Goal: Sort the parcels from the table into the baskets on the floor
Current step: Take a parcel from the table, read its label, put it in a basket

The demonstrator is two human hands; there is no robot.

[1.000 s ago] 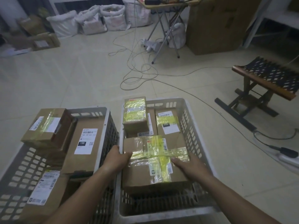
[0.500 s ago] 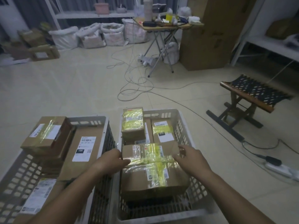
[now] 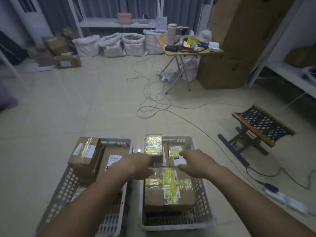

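Two white plastic baskets stand side by side on the floor. In the right basket (image 3: 203, 190) a large brown parcel (image 3: 169, 194) crossed with yellow tape lies at the near end. Behind it are a small yellow-taped parcel (image 3: 153, 146) and a labelled parcel (image 3: 172, 151). The left basket (image 3: 116, 140) holds a stack of brown parcels (image 3: 83, 151) and a flat labelled one (image 3: 113, 152). My left hand (image 3: 136, 165) and my right hand (image 3: 196, 162) hover just above the large parcel's far edge. Their fingers are loosely curled and hold nothing.
Cables (image 3: 153, 103) trail across the tiled floor to a power strip (image 3: 282, 197) at the right. A folding stool (image 3: 261, 125) stands right of the baskets. Farther back are a cluttered folding table (image 3: 188, 48), a tall cardboard box (image 3: 230, 48) and white sacks (image 3: 119, 43).
Both hands have let go of the large taped parcel, which now rests in the right basket, and have lifted off it. The camera has tilted up toward the room.
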